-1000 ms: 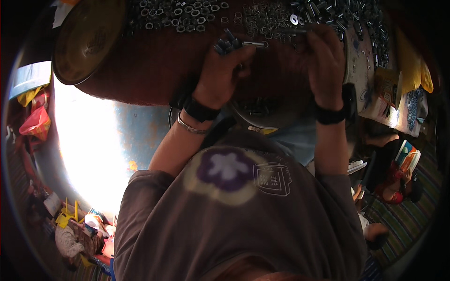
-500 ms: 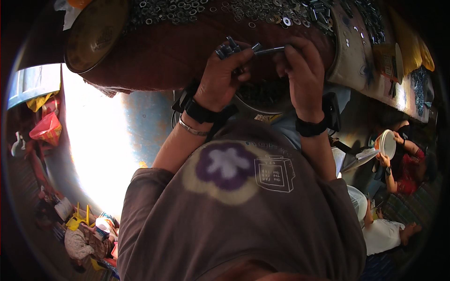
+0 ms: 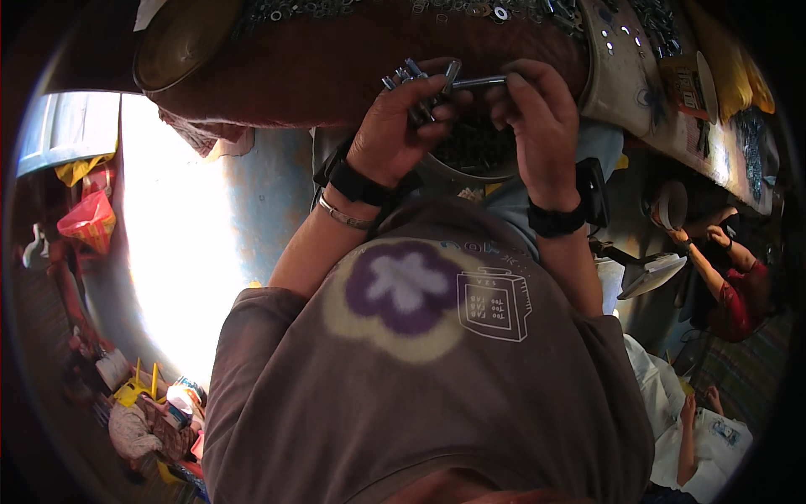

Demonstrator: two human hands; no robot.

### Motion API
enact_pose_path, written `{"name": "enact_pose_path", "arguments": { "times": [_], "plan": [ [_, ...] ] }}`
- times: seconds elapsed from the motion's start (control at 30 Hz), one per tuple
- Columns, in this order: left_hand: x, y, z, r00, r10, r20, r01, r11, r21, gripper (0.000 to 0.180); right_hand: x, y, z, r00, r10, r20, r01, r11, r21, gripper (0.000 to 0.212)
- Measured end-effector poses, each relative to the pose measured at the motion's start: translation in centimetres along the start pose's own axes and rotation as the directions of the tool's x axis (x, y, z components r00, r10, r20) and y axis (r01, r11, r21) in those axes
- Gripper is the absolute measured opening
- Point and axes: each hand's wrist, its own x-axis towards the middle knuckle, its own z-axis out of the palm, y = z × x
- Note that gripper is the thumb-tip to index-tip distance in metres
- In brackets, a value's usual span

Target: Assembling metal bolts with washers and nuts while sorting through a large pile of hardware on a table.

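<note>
My left hand is closed around a bunch of shiny metal bolts, whose ends stick out above the thumb and below the fingers. A short metal cylinder stands up at the fingertips, tilted. Thumb and fingers of my right hand pinch one end of a slim metal bolt. Its other end meets the cylinder at the left fingertips; whether it is inside or only touching, I cannot tell. Both hands are over the near edge of a dark red covered surface.
Loose washers and nuts lie at the far edge, beside a round metal bowl on the left. A cardboard box and yellow bag stand to the right. A dark basin sits below my hands. Co-workers are at the right.
The view has shifted, so the table sits higher in it. The cylinder at my left fingertips has turned more upright. A co-worker at the right has moved a round container.
</note>
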Motion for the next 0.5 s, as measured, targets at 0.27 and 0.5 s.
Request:
{"name": "enact_pose_path", "arguments": {
  "times": [0.27, 0.5],
  "plan": [
    [-0.9, -1.7, 0.1, 0.997, 0.062, -0.039, -0.062, 0.998, -0.005, 0.023, -2.8, -1.1, -0.3, 0.997, -0.074, 0.025, 0.076, 0.986, -0.145, 0.012],
    [-1.2, -2.7, 0.7, 0.994, 0.047, -0.101, -0.056, 0.994, -0.094, 0.021, -4.6, -0.1, 0.2, 0.970, -0.240, 0.050, 0.242, 0.904, -0.353, 0.011]
  ]
}}
